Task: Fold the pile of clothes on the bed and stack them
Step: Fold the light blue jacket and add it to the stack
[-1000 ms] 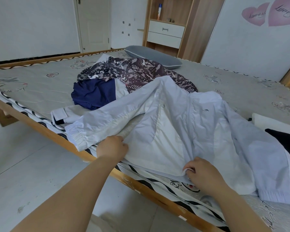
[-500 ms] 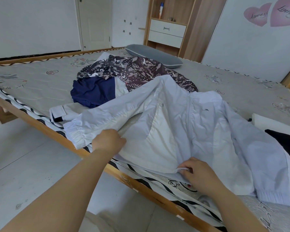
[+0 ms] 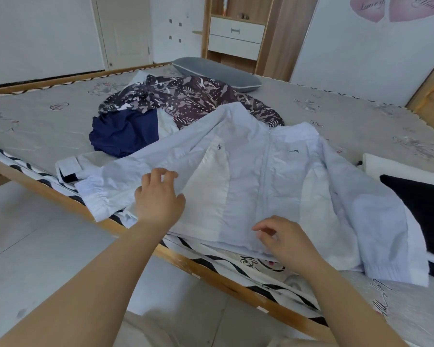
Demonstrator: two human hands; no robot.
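A pale blue and white zip jacket [image 3: 281, 176] lies spread front-up along the near edge of the bed [image 3: 43, 126], with its left sleeve reaching to the mattress edge. My left hand [image 3: 158, 196] rests on the jacket where that sleeve meets the body, fingers relaxed and slightly spread. My right hand [image 3: 286, 239] sits at the jacket's bottom hem, fingers loosely curled and holding nothing. Behind the jacket lies the pile: a dark patterned garment [image 3: 191, 98], a navy garment [image 3: 123, 131] and a white piece with black trim [image 3: 68, 169].
A grey pillow [image 3: 216, 73] lies at the far side of the bed. A black cloth [image 3: 421, 209] and a white one [image 3: 396, 166] sit at the right. The wooden bed rail [image 3: 211, 269] runs in front of me; a drawer cabinet [image 3: 236, 37] stands behind.
Both hands have let go of the jacket's edge. The jacket has settled flatter on the bed. My left hand moved up onto the sleeve, and the right opened over the hem.
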